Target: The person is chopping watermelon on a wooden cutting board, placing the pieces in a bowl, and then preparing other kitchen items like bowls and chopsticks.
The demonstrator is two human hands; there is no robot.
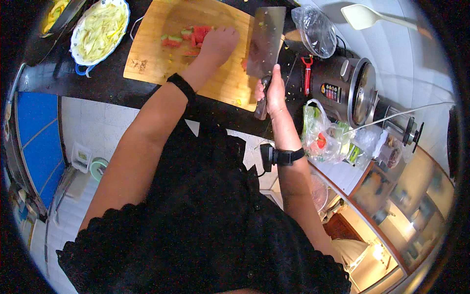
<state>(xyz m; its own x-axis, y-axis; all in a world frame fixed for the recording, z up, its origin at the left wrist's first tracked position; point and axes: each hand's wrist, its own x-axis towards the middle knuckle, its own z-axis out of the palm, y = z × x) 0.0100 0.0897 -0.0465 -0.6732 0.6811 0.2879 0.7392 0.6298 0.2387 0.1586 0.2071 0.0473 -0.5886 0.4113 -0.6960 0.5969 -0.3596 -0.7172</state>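
Observation:
On the wooden cutting board (220, 82) lie red chunks with pale green rind, which look like watermelon pieces (201, 33). My left hand (220, 45) is over the board against the right side of these pieces; its fingertips are hidden, so what it grips does not show. My right hand (274, 90) grips the dark handle of a cleaver (266, 40), its thumb along the base of the blade. The broad blade, dotted with small food bits, stretches over the board's right edge. A bit of red flesh (243, 64) shows beside the blade.
An oval dish (99, 31) of shredded pale vegetable stands left of the board, beside a pan (60, 18) with food. To the right are a red peeler (307, 75), a rice cooker (345, 90), a plastic-covered bowl (315, 31) and bagged vegetables (319, 136). A white spatula (360, 16) hangs above.

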